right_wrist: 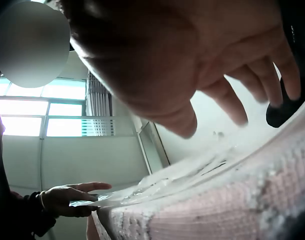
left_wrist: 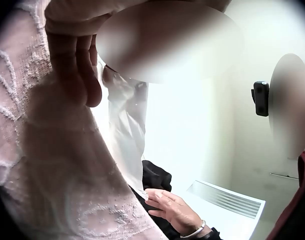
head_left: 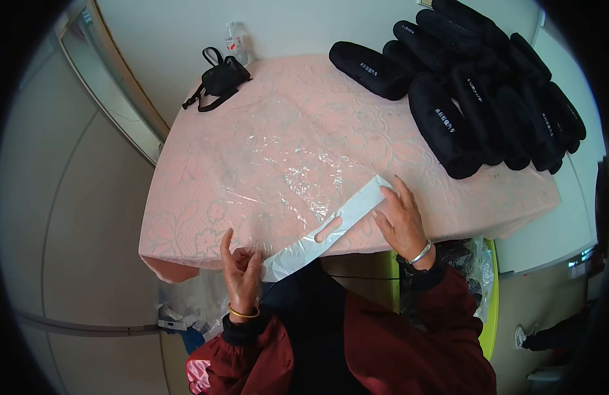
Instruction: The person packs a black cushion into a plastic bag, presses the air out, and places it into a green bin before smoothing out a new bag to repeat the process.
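Observation:
A clear plastic bag (head_left: 271, 155) lies spread over the pink tablecloth, its white top strip (head_left: 294, 255) slanting along the near edge. An oval handle hole is cut through the strip. At the strip's left end, my left hand (head_left: 241, 275) pinches the bag, index finger pointing away. The plastic shows between its fingers in the right wrist view. My right hand (head_left: 403, 224) is at the strip's other end, fingers extended and fingertips touching the corner. In the right wrist view its thumb and fingers stand apart.
Several black rolled pillows (head_left: 442, 125) with white lettering are piled at the back right. A small black bag (head_left: 222, 79) and a clear bottle (head_left: 235, 45) stand at the back left. Below the table's right side is a green-yellow bin (head_left: 492, 303) holding plastic.

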A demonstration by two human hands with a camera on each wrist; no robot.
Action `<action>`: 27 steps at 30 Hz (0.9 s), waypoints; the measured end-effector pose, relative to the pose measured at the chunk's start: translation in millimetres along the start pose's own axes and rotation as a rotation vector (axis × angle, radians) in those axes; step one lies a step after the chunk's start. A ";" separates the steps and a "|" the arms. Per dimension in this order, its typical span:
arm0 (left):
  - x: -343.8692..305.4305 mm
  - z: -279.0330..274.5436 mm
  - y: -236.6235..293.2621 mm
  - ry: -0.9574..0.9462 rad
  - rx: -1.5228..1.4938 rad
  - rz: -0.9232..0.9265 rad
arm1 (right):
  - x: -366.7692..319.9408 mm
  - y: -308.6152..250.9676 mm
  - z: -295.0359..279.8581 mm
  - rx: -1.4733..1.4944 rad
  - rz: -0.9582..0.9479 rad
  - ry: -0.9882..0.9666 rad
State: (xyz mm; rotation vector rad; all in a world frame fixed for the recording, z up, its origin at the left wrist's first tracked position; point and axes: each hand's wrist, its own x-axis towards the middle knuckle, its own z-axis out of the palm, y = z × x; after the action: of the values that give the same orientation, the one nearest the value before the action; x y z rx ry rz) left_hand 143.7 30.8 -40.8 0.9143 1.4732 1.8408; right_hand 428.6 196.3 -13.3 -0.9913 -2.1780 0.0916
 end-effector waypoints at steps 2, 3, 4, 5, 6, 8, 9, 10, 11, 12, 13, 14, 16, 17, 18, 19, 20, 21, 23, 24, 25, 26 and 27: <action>4.1 -0.4 -0.5 0.017 -0.033 0.007 | 2.4 1.4 -1.4 -0.039 -0.019 -0.013; 4.9 -7.6 -3.0 -0.019 -0.004 -0.025 | -1.5 -0.9 -5.0 0.006 -0.040 -0.105; 5.5 -16.5 -5.6 -0.056 0.027 -0.059 | -6.2 -3.7 -9.4 0.051 -0.058 -0.197; 6.6 -24.6 -7.4 -0.093 0.058 -0.093 | -8.0 -6.1 -13.4 0.097 -0.075 -0.291; 7.3 -32.3 -7.3 -0.096 0.058 -0.097 | -7.2 -9.3 -19.1 0.096 -0.072 -0.293; 3.7 -49.4 -5.8 -0.176 0.128 -0.100 | -9.1 -19.2 -35.1 0.169 0.093 -0.412; 4.6 -54.4 -4.6 -0.217 0.162 -0.097 | -9.4 -21.2 -38.0 0.204 0.174 -0.466; 6.3 -57.4 -2.6 -0.221 0.161 -0.102 | -8.5 -19.5 -35.0 0.202 0.180 -0.468; 8.6 -59.1 -0.3 -0.245 0.205 -0.079 | -4.2 -14.4 -28.4 0.195 0.125 -0.298; 9.2 -61.0 2.3 -0.268 0.252 -0.059 | -0.6 -10.0 -21.7 0.190 0.070 -0.130; 10.6 -62.2 3.4 -0.288 0.298 -0.034 | 2.8 -8.0 -17.5 0.184 0.012 0.039; 14.0 -63.1 3.2 -0.286 0.299 -0.031 | 6.6 -8.5 -15.3 0.185 0.009 0.041; 18.9 -65.1 0.3 -0.298 0.411 0.073 | 10.1 -11.1 -11.3 0.642 0.494 0.006; 19.2 -66.2 -0.7 -0.307 0.467 0.122 | 9.2 -12.2 -10.0 0.865 0.744 -0.015; 19.2 -66.4 -0.5 -0.308 0.468 0.117 | 7.9 -11.5 -9.1 0.865 0.749 -0.016; 19.9 -65.7 0.3 -0.322 0.488 0.135 | 6.3 -8.9 -8.1 0.876 0.739 -0.113; 20.3 -65.4 0.9 -0.338 0.507 0.152 | 3.9 -6.8 -6.6 0.885 0.731 -0.210; 20.2 -64.4 0.6 -0.354 0.526 0.169 | 1.2 -4.9 -4.2 0.894 0.722 -0.308; 18.2 -54.4 -1.1 -0.293 0.514 0.171 | -6.3 -1.4 5.4 0.867 0.684 -0.296; 17.3 -47.2 -1.7 -0.227 0.502 0.180 | -10.0 0.8 11.0 0.840 0.639 -0.282; 17.0 -43.3 -2.1 -0.161 0.489 0.189 | -13.0 1.8 15.7 0.813 0.593 -0.270; 17.1 -41.9 -2.2 -0.161 0.490 0.186 | -14.9 3.3 18.3 0.814 0.596 -0.273; 16.6 -40.7 -2.7 -0.138 0.479 0.178 | -16.9 6.5 19.6 0.770 0.569 -0.202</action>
State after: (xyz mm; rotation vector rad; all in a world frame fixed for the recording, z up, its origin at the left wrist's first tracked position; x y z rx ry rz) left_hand 101.1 21.7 -47.0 1.4085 1.8289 1.5253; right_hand 427.4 193.7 -39.8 -1.1102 -1.7023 1.2346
